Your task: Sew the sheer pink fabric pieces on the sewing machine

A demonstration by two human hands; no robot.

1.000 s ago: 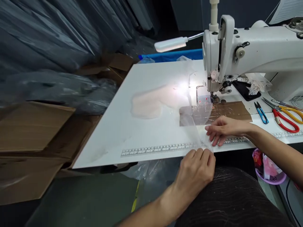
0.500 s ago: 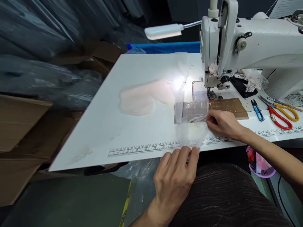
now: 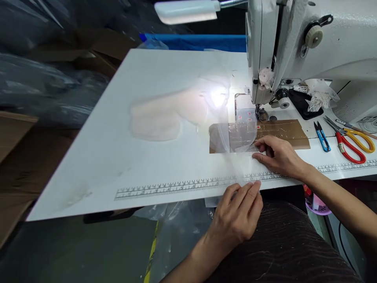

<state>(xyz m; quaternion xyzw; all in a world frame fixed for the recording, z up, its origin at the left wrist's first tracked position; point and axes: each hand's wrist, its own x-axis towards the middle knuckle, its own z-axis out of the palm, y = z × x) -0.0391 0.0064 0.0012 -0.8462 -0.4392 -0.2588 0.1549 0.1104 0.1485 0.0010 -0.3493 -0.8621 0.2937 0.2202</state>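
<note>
A thin sheer white fabric [image 3: 243, 135] lies across the brown taped strip [image 3: 282, 131] in front of the sewing machine's presser foot [image 3: 259, 113], and stretches toward the table's front edge. My left hand [image 3: 238, 212] is at that edge, fingers close together and their tips on the lower part of the fabric; its thumb is hidden. Over the strip's lower edge, my right hand [image 3: 278, 155] touches the fabric's right side with bent fingertips. A gap shows between its thumb and forefinger. Glare hides part of the fabric farther back.
The white sewing machine [image 3: 294, 51] stands at the right, with a lamp [image 3: 187, 11] left of it. Blue thread snips [image 3: 322, 136] and red- and yellow-handled scissors [image 3: 350, 141] lie beside the strip. A printed ruler [image 3: 182, 185] runs along the front edge; cardboard boxes [image 3: 26, 169] stand left.
My right hand went from loose to pinching the fabric's edge, then its thumb came away. My left hand moved left, then back right, its fingers straightening. The view has come closer to the machine.
</note>
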